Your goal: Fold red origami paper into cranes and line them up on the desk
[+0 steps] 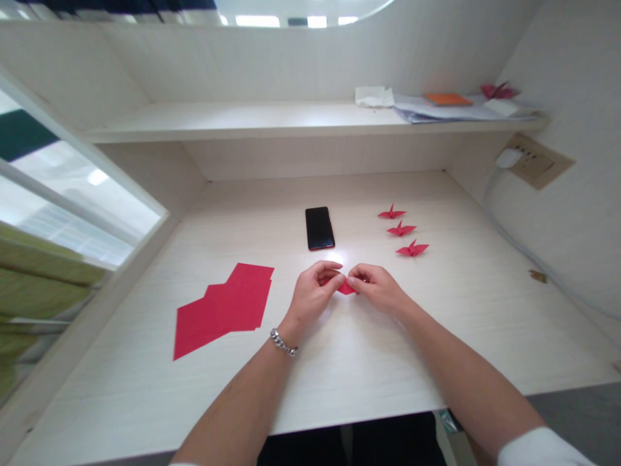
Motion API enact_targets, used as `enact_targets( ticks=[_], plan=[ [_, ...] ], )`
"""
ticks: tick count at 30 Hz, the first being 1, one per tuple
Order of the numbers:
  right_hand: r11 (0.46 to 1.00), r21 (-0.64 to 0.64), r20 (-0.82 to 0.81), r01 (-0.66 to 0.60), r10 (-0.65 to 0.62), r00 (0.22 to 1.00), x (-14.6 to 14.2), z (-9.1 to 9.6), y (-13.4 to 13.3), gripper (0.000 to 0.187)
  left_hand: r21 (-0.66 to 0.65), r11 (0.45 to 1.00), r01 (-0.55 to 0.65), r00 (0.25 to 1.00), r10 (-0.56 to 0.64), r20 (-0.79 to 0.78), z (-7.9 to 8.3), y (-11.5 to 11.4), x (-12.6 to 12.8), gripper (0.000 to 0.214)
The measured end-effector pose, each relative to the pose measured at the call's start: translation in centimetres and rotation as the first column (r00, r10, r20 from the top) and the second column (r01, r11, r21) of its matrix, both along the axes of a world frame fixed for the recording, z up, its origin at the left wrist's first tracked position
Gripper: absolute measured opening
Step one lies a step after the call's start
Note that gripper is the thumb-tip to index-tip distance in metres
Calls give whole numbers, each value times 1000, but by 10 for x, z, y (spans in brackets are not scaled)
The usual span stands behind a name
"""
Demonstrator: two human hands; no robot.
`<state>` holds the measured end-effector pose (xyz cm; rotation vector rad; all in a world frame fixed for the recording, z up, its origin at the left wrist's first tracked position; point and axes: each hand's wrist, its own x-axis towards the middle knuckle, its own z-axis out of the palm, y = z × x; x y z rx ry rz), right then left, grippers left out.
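A small piece of folded red paper (346, 288) is held just above the pale desk, mostly covered by fingers. My left hand (317, 289), with a chain bracelet (284, 342) at the wrist, pinches its left side. Its right side is gripped between the thumb and fingers of my right hand (376, 285). Beyond my right hand stand three red paper cranes, the nearest crane (412, 249), a middle crane (402, 229) and a far crane (392, 212). Flat red paper sheets (228, 304) lie overlapping to the left of my left hand.
A black phone (319, 228) lies beyond my hands. The shelf (233, 120) at the back carries papers (417, 111), an orange pad (447, 99) and another red folded piece (499, 91). A white cable (514, 246) runs down from the wall socket (541, 162) on the right.
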<state>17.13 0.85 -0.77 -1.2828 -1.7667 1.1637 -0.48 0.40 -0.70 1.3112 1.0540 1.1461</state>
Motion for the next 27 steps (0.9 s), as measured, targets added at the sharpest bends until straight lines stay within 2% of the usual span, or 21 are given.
enact_targets(
  ticks=[5, 8, 12, 15, 22, 27],
  plan=[
    [999, 35, 29, -41, 40, 999, -2, 2, -3, 16, -25, 996, -82, 996, 83, 19, -3, 1, 1, 22],
    [997, 28, 41, -76, 75, 996, -2, 4, -4, 17, -44, 995, -88, 996, 89, 20, -3, 0, 1, 26],
    [998, 37, -82, 40, -37, 996, -2, 2, 0, 18, -90, 993, -80, 985, 92, 145, 0, -1, 4, 43],
    [991, 5, -184, 135, -132, 974, -1, 0, 2, 20, -91, 996, -14, 983, 30, 184, 0, -1, 6, 39],
    [994, 2, -130, 113, -112, 985, -2, 0, 3, 19, -83, 993, 83, 993, -75, 94, -2, 0, 5, 22],
    [989, -34, -234, 145, -149, 961, -2, -7, 5, 22, -28, 1000, -7, 994, 10, 107, -5, -1, 7, 34]
  ],
)
